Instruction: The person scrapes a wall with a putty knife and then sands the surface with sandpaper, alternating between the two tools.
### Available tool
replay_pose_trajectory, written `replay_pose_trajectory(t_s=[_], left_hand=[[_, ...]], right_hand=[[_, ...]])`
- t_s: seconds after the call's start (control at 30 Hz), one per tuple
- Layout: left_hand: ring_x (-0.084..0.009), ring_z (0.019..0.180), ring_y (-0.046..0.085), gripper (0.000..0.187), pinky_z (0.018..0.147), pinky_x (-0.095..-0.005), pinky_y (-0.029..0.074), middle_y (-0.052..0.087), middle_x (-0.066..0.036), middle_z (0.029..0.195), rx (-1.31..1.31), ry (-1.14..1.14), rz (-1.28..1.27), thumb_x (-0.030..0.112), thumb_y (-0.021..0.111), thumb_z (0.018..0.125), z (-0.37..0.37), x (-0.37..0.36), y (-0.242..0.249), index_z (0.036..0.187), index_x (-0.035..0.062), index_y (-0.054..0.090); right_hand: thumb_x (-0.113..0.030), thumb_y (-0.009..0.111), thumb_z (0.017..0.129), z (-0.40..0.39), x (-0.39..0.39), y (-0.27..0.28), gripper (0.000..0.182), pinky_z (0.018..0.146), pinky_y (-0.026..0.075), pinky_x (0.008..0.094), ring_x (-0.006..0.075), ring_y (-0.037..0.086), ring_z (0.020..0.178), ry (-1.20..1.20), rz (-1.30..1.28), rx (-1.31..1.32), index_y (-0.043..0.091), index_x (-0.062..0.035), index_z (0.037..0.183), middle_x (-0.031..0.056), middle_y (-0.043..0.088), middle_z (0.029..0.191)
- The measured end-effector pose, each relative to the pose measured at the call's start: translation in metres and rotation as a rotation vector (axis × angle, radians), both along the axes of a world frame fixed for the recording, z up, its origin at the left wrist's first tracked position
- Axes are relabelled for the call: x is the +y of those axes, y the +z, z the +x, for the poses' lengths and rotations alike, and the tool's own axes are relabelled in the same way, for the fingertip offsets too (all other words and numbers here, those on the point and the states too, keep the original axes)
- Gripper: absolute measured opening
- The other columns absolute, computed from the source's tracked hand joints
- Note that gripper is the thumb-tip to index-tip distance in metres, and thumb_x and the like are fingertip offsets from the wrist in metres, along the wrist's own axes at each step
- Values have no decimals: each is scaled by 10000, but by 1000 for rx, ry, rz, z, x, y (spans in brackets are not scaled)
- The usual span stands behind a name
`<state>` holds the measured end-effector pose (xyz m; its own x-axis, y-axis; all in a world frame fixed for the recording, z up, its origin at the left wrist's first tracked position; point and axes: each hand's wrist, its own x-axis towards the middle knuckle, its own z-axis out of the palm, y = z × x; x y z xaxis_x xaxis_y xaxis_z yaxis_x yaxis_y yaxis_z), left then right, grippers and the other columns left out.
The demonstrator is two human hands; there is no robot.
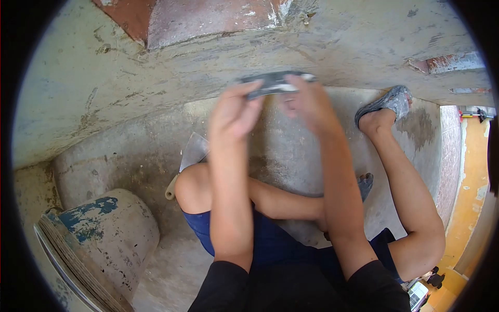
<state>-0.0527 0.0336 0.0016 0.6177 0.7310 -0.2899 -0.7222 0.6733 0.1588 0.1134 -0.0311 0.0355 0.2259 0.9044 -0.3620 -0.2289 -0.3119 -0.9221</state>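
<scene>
Both hands grip a flat, dark grey bar-shaped block (271,82) with white smears, held level close in front of the worn wall. My left hand (236,109) pinches its left end between thumb and fingers. Around the right end, my right hand (306,101) is closed and blurred by motion. Its exact kind I cannot tell. On the floor beside the bent left knee lies a putty knife (194,151) with a broad metal blade and a cream handle, partly hidden by the knee.
A paint-stained bucket (122,234) stands at the lower left. The scuffed wall (208,67) runs across the top, with reddish patches (208,18). The wearer's legs are bent on the concrete floor (140,135), a dusty shoe (387,104) near the wall. An orange floor strip (474,161) shows at right.
</scene>
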Motion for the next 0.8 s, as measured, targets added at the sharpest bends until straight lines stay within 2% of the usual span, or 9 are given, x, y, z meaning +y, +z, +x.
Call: replay_pose_trajectory(t_s=[0.07, 0.17, 0.27, 0.33, 0.43, 0.57, 0.6, 0.7, 0.8], left_hand=[[-197, 957, 600, 108, 867, -277, 535, 576, -152, 1022, 40, -46, -4, -137, 554, 886, 60, -7, -11, 977, -84, 532], [-196, 960, 598, 129, 869, -281, 534, 576, -153, 1022, 31, 2, -19, -141, 549, 887, 61, -16, -5, 1000, -84, 526], [-245, 1051, 607, 154, 974, -319, 525, 579, -189, 1059, 67, 112, 20, -153, 532, 883, 8, -8, -12, 1031, -118, 511], [-259, 1079, 607, 162, 996, -327, 522, 588, -207, 1083, 184, 172, 44, -155, 531, 879, -26, -10, 12, 1036, -116, 520], [-250, 1059, 616, 191, 984, -324, 528, 601, -206, 1089, 118, 101, 113, -147, 543, 874, -27, 0, 0, 1059, -103, 525], [-212, 957, 621, 186, 902, -292, 533, 588, -143, 1040, 62, 11, 20, -133, 576, 867, 80, -17, -33, 1026, -55, 520], [-226, 949, 617, 197, 898, -304, 536, 574, -155, 1039, -2, 40, -5, -142, 565, 872, 92, -24, -12, 1031, -59, 483], [-225, 969, 609, 198, 918, -305, 530, 570, -158, 1034, -69, 113, -55, -149, 559, 873, 84, -26, -17, 1033, -68, 474], [-225, 988, 612, 165, 954, -312, 525, 576, -159, 1035, -69, 130, 112, -165, 549, 868, 28, -20, -22, 1005, -84, 504]], right_hand=[[-213, 503, 976, 33, -4, 1, 258, 440, 386, 274, 149, 526, 505, -112, -37, -47, 596, 2, 869, 95, 593, 657], [-203, 500, 979, 43, -12, 3, 248, 443, 416, 288, 170, 573, 561, -182, -26, -1, 591, 18, 914, 117, 615, 715], [-193, 499, 980, 3, 9, 8, 242, 457, 454, 307, 190, 614, 624, 65, 36, -193, 589, 27, 936, 137, 631, 774], [-171, 544, 978, -28, 17, 6, 206, 468, 458, 322, 196, 625, 650, 112, -19, 64, 600, 23, 1023, 132, 661, 872], [-166, 543, 976, -22, 11, 3, 204, 473, 459, 324, 204, 625, 646, 109, 28, 136, 593, 27, 1021, 135, 661, 884], [-153, 487, 965, 48, -7, -8, 243, 488, 488, 317, 214, 622, 619, -150, -19, -74, 596, 65, 974, 157, 648, 804], [-154, 486, 963, 60, -11, -7, 247, 497, 491, 320, 216, 619, 607, -166, 24, -38, 600, 65, 957, 158, 650, 800], [-158, 480, 959, 56, -13, -5, 255, 506, 487, 328, 213, 610, 589, -166, 44, -31, 601, 63, 921, 161, 648, 789], [-164, 480, 956, 21, 3, -1, 257, 495, 457, 327, 196, 595, 580, 13, 34, -134, 590, 53, 871, 157, 635, 749]])
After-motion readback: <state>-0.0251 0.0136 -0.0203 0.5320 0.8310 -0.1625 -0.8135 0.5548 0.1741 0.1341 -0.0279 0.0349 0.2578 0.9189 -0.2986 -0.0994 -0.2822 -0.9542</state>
